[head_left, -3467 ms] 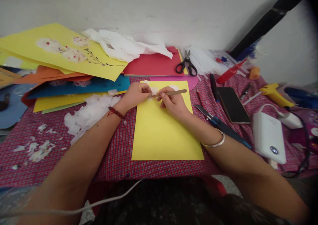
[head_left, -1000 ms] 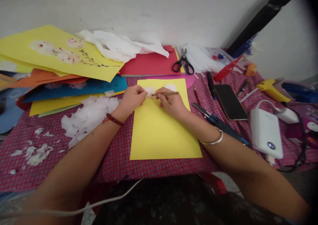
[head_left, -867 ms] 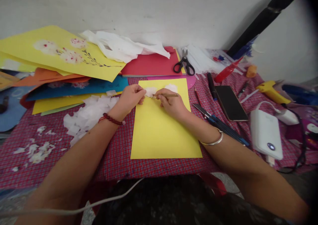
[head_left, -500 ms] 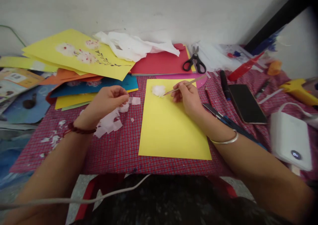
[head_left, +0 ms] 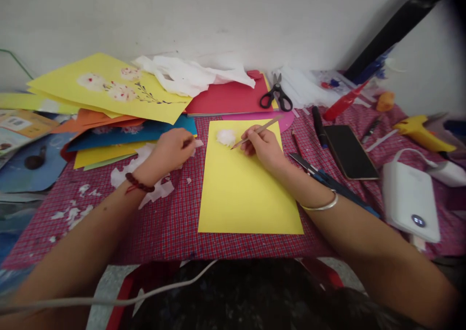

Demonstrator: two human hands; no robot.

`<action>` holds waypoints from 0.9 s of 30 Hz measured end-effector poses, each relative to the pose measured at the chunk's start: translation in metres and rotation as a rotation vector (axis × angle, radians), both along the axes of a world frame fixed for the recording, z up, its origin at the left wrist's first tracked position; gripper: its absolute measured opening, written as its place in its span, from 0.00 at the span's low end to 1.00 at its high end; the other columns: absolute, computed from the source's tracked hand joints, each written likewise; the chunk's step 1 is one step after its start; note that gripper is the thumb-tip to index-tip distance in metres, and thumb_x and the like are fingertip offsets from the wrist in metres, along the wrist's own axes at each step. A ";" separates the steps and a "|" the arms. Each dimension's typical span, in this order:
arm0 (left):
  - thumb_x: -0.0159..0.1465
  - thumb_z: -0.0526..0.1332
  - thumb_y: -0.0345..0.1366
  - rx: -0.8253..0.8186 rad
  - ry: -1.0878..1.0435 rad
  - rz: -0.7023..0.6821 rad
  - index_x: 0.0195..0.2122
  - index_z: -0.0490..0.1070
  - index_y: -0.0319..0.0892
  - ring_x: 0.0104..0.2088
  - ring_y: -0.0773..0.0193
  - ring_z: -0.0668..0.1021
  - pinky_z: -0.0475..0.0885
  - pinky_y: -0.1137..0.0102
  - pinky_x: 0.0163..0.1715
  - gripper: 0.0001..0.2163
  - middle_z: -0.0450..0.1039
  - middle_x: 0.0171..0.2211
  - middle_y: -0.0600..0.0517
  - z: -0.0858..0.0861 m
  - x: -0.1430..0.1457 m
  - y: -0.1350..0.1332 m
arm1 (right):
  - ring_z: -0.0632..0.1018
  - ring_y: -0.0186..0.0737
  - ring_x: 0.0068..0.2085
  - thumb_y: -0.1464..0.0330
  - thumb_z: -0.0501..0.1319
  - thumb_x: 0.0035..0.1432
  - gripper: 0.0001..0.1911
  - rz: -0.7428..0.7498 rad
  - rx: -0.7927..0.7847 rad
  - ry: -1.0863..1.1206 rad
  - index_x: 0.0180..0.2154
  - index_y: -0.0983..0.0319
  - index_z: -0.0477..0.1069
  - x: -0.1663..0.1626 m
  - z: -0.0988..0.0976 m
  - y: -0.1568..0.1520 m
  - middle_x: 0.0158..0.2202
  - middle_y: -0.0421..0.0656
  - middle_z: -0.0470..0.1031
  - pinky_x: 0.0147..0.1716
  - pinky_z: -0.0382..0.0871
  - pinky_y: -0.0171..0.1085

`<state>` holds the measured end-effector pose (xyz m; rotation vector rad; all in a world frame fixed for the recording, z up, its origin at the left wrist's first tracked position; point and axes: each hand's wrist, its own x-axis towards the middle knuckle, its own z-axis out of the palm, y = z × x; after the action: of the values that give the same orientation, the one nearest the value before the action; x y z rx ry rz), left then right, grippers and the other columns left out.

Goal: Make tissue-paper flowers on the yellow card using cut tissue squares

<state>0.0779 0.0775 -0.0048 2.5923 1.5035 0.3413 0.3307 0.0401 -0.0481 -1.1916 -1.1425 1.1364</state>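
Note:
A yellow sheet [head_left: 247,194] lies on the checked red cloth in front of me, with a small fluffy white tissue tuft [head_left: 226,136] near its top left corner. My right hand [head_left: 262,147] is closed around a thin wooden stick [head_left: 259,130] whose tip points at the tuft. My left hand [head_left: 171,149] is to the left of the sheet, over the pile of white tissue pieces [head_left: 145,172], its fingers pinched on a small white piece [head_left: 197,143].
Coloured paper sheets [head_left: 112,92] and crumpled white tissue [head_left: 189,75] are stacked at the back left. Black scissors [head_left: 277,95], a phone [head_left: 348,150], a white power bank [head_left: 409,200], pens [head_left: 327,180], a red bottle [head_left: 341,106] and a yellow glue gun [head_left: 418,131] lie to the right.
My left hand left the tuft and moved left to the tissue pile, where it pinched a piece. My right hand drew the stick back a little from the tuft.

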 end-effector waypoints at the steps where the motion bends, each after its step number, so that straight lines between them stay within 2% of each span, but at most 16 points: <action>1: 0.64 0.57 0.37 -0.013 -0.094 0.024 0.26 0.71 0.43 0.37 0.58 0.75 0.68 0.65 0.39 0.10 0.75 0.33 0.46 0.005 0.005 0.002 | 0.71 0.28 0.17 0.60 0.60 0.66 0.14 0.017 0.007 -0.012 0.31 0.62 0.68 0.000 -0.001 0.000 0.20 0.36 0.73 0.17 0.64 0.27; 3: 0.62 0.58 0.36 -0.041 -0.257 0.038 0.27 0.71 0.43 0.38 0.59 0.75 0.68 0.66 0.38 0.08 0.75 0.35 0.47 0.013 0.016 0.005 | 0.71 0.27 0.17 0.59 0.62 0.65 0.14 0.032 0.021 -0.030 0.32 0.62 0.69 -0.001 -0.002 0.001 0.23 0.37 0.75 0.16 0.64 0.27; 6: 0.59 0.59 0.38 -0.197 -0.373 0.007 0.26 0.71 0.42 0.32 0.62 0.73 0.66 0.68 0.33 0.07 0.74 0.29 0.50 0.017 0.034 0.006 | 0.71 0.26 0.17 0.58 0.62 0.64 0.14 0.020 0.029 -0.045 0.34 0.62 0.69 -0.001 -0.003 0.003 0.28 0.40 0.79 0.16 0.64 0.27; 8: 0.58 0.59 0.39 -0.349 -0.385 -0.038 0.26 0.72 0.42 0.28 0.64 0.71 0.64 0.70 0.28 0.08 0.72 0.24 0.52 0.013 0.044 0.007 | 0.72 0.26 0.17 0.58 0.62 0.64 0.13 0.008 0.025 -0.048 0.35 0.62 0.69 -0.001 -0.004 0.003 0.29 0.41 0.80 0.15 0.64 0.27; 11: 0.57 0.60 0.39 -0.484 -0.367 -0.102 0.28 0.75 0.42 0.27 0.65 0.73 0.63 0.70 0.27 0.08 0.75 0.25 0.52 0.001 0.051 0.011 | 0.72 0.27 0.17 0.60 0.61 0.65 0.12 -0.002 0.012 -0.043 0.36 0.62 0.69 -0.001 -0.004 0.003 0.29 0.41 0.80 0.15 0.63 0.27; 14: 0.55 0.62 0.37 -0.454 -0.340 -0.081 0.30 0.75 0.42 0.29 0.64 0.75 0.64 0.71 0.28 0.06 0.77 0.27 0.51 -0.009 0.054 0.015 | 0.72 0.26 0.17 0.62 0.60 0.66 0.10 -0.002 0.003 -0.033 0.36 0.62 0.68 -0.001 -0.004 0.004 0.29 0.40 0.79 0.15 0.63 0.26; 19: 0.54 0.62 0.33 -0.319 -0.297 -0.041 0.25 0.72 0.42 0.27 0.65 0.73 0.63 0.70 0.28 0.02 0.74 0.24 0.52 -0.016 0.063 0.016 | 0.72 0.26 0.17 0.61 0.59 0.66 0.11 -0.066 0.022 0.004 0.34 0.61 0.66 -0.001 -0.001 0.002 0.25 0.37 0.76 0.15 0.63 0.26; 23: 0.55 0.61 0.33 -0.307 -0.396 -0.034 0.25 0.72 0.42 0.27 0.66 0.72 0.62 0.70 0.27 0.03 0.74 0.24 0.53 -0.025 0.069 0.017 | 0.72 0.27 0.17 0.59 0.58 0.66 0.13 -0.049 0.050 0.010 0.33 0.60 0.65 0.000 0.000 -0.001 0.22 0.36 0.74 0.17 0.64 0.27; 27: 0.54 0.61 0.33 -0.308 -0.491 -0.009 0.25 0.72 0.42 0.26 0.67 0.71 0.61 0.71 0.26 0.03 0.74 0.24 0.54 -0.033 0.072 0.019 | 0.72 0.27 0.18 0.55 0.59 0.65 0.15 0.010 0.049 -0.048 0.34 0.60 0.65 -0.002 -0.003 -0.002 0.24 0.36 0.74 0.18 0.65 0.27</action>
<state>0.1497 0.0963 -0.0377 2.0783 1.2530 0.6339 0.3288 0.0383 -0.0513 -1.1817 -1.2078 1.0866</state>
